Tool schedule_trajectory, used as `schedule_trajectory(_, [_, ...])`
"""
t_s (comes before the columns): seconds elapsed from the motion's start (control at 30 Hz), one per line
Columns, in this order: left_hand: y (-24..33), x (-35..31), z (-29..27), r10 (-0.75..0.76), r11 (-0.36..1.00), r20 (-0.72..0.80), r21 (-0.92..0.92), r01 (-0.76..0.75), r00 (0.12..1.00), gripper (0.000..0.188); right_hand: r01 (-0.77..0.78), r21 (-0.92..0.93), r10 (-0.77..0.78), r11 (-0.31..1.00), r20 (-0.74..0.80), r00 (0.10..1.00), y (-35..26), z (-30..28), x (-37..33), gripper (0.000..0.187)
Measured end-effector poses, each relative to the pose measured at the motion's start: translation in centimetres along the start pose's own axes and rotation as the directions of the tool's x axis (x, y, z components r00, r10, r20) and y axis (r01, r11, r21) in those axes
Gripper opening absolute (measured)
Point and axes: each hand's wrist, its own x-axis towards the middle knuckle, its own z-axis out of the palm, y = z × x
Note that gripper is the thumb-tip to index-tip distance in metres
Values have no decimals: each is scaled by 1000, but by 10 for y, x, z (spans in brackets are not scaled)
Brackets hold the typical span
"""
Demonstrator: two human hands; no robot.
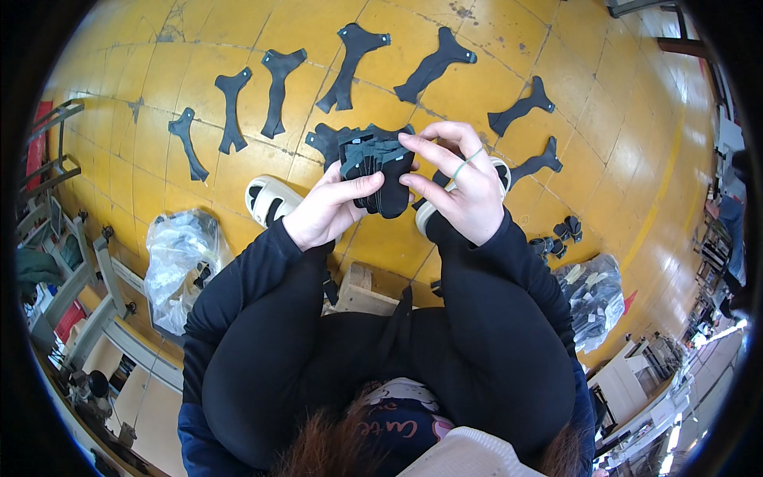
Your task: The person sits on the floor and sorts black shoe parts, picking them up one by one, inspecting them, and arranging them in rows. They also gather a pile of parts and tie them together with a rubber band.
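Observation:
My left hand (331,203) is closed round a thick bundle of folded dark cloth pieces (393,191), its thumb lying across the front. Dark green bands and small pale tags show along the top of the bundle. At the bundle's right edge is my right hand (469,179), its thumb and index fingertips apart and touching or very near the cloth. A thin green band (467,164) circles one of its fingers. Just behind the bundle a similar dark cloth piece (320,141) lies on the floor, partly hidden.
Several dark forked cloth pieces (276,91) lie in an arc on the yellow tiled floor (612,151). Clear plastic bags stand on the left (184,266) and right (592,298). Small dark bundles (567,229) lie near the right bag. Metal frames (103,262) stand at left.

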Motion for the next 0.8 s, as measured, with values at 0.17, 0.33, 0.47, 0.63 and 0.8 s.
schedule_trajectory(0.17, [2, -3, 3, -63, 988, 31, -137, 66, 998, 37, 168, -51, -171, 985, -61, 983, 5, -3, -5, 35])
schedule_trajectory(0.33, [5, -1, 3, 10, 998, -24, -68, -11, 1000, 34, 188, 137, -186, 973, -29, 982, 0, -5, -7, 28])
schedule_trajectory(0.47, [5, -3, 6, 39, 998, 8, -47, -38, 999, 33, 133, 130, -129, 983, -38, 991, 1, -6, -7, 27])
schedule_trajectory(0.63, [1, -1, 8, 61, 997, 24, 46, -62, 998, 34, 152, -47, -155, 987, -77, 985, 3, -6, -9, 27])
schedule_trajectory(0.8, [-2, 1, 3, 18, 999, -16, -36, -19, 1000, 32, 299, 24, -298, 954, -34, 954, 6, -3, -7, 26])
